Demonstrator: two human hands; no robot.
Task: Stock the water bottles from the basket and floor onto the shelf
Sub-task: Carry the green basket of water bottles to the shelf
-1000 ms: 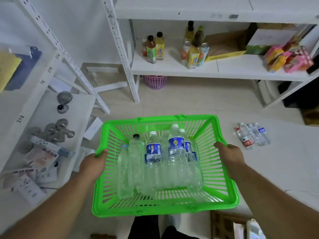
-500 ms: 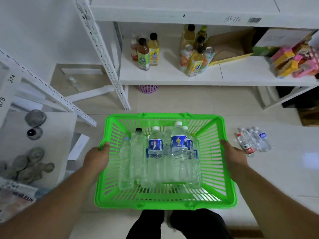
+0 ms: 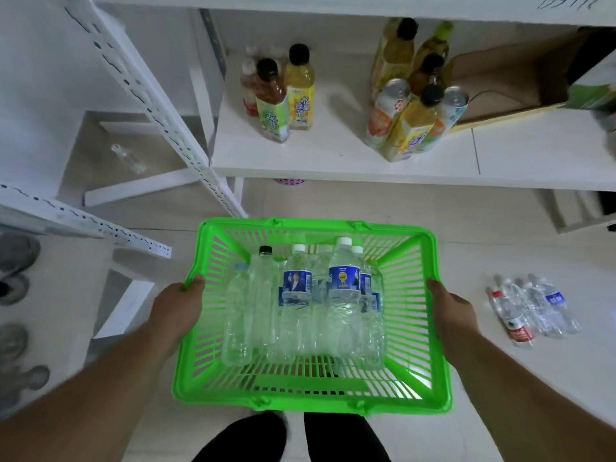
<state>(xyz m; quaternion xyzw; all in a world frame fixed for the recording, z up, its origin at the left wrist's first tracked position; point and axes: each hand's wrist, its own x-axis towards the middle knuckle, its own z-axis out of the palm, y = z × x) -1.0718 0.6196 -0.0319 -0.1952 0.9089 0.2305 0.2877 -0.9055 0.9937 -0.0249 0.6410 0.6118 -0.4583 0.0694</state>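
The left hand point(image 3: 176, 308) grips the nine o'clock rim of the green basket point(image 3: 413, 328) and the right hand point(image 3: 451, 311) grips its three o'clock rim, fingers curled over the edge on both sides. Inside the basket a cluster of water bottles point(image 3: 303, 305) stands upright, some with blue labels. At twelve o'clock from the basket is the white shelf point(image 3: 333, 161), carrying tea bottles point(image 3: 283, 98), and at three o'clock more bottles on the floor point(image 3: 533, 311) lie side by side.
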